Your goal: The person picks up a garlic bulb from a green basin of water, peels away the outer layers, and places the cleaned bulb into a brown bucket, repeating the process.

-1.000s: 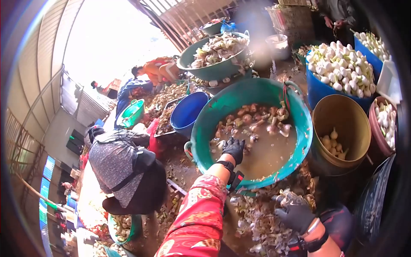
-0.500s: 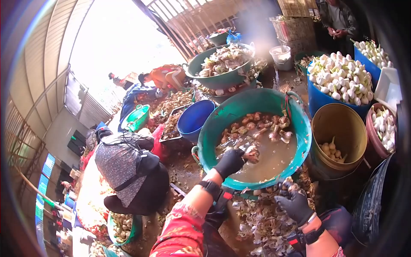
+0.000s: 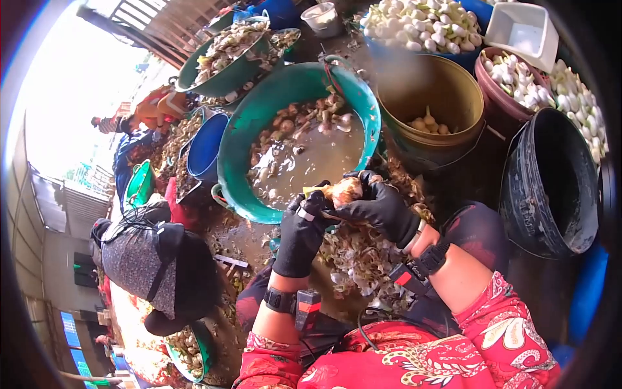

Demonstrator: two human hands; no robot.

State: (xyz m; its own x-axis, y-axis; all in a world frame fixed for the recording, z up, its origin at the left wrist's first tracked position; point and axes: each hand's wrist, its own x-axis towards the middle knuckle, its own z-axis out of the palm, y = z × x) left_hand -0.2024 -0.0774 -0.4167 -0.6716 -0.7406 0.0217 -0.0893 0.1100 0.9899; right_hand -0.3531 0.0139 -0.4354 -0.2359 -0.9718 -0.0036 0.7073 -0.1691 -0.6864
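My left hand (image 3: 300, 230) and my right hand (image 3: 382, 211), both in black gloves, meet in front of the large green tub. Between them is a bulb (image 3: 345, 191) with brownish skin and a pale stub pointing left. My left fingers close at its stem end, and my right fingers wrap its other side, partly hiding it. Beyond, the green tub (image 3: 234, 139) holds murky water with unpeeled bulbs (image 3: 285, 123) gathered along its far and left sides. Below my hands lies a heap of pale, papery peelings (image 3: 359, 262).
At the right stands a yellowish bucket (image 3: 431, 78) with a few peeled bulbs inside. Behind it are containers of white bulbs (image 3: 421, 26) and a white tub (image 3: 518, 29). A black basin (image 3: 521, 194) leans nearer. At left a person (image 3: 152, 266) crouches near a blue basin (image 3: 207, 146).
My left hand has drawn back from over the tub with a bulb. My right hand has risen from the peelings to meet it. The view has swung right and down.
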